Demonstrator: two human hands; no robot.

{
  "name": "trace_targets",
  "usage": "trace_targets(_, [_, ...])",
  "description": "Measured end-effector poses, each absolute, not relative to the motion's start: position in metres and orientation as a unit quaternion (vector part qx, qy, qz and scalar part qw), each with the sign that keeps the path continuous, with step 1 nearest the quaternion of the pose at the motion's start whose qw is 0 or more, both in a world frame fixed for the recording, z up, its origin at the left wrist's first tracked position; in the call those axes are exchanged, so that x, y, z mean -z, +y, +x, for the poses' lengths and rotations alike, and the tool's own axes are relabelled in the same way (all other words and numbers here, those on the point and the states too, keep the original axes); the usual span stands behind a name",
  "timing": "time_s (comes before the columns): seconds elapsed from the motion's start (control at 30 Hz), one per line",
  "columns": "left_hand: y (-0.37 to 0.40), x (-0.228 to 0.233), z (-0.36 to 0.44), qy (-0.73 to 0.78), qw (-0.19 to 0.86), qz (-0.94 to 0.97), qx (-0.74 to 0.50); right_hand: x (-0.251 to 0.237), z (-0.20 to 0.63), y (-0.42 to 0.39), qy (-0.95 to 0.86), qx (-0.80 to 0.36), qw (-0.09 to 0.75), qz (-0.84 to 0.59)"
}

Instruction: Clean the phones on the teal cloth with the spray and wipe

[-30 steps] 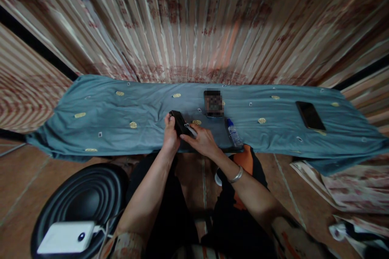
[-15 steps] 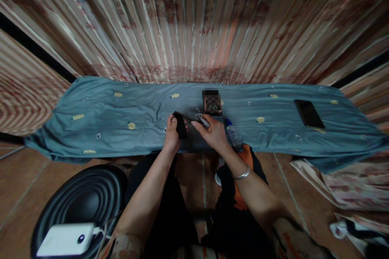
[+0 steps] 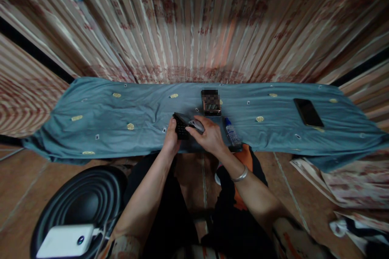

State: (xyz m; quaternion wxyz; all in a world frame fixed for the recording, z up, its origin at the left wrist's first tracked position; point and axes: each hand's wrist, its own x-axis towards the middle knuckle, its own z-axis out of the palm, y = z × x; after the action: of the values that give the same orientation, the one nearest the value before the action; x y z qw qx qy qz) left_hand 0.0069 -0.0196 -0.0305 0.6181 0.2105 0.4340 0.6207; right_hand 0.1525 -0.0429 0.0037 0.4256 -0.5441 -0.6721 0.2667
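A cloth-covered counter (image 3: 121, 129) runs across in front of the person, with a curtain (image 3: 194, 24) hanging behind it. Near the counter's middle, the left hand (image 3: 170, 139) and right hand (image 3: 209, 137) meet on a small keypad device (image 3: 181, 125). Just behind the right hand lies a small phone (image 3: 212, 107); just to its right lies a small bottle (image 3: 232, 133). Far to the right on the counter lies a flat phone (image 3: 308, 112). On the floor to the lower left sits a round tub (image 3: 75, 198), with a power bank (image 3: 65, 240) on its near rim.
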Motion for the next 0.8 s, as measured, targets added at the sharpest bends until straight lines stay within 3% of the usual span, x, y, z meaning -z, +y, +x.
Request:
trace_targets(0.3, [-0.019,0.026,0.005,0.424,0.662,0.166,-0.595,0.006,0.137,-0.049,-0.735,-0.242,0.345,-0.532])
trace_targets(0.53, [-0.019,0.027,0.001,0.4,0.662,0.192,-0.604,0.017,0.138,-0.044,-0.768,-0.235,0.351,-0.482])
trace_targets(0.63, [-0.02,0.023,0.0,0.413,0.655,0.184,-0.605,0.015,0.144,-0.042,-0.75,-0.278,0.384,-0.46])
trace_targets(0.8, [-0.023,0.015,0.002,0.422,0.682,0.148,-0.579,0.017,0.159,-0.024,-0.551,-0.384,0.535,-0.512])
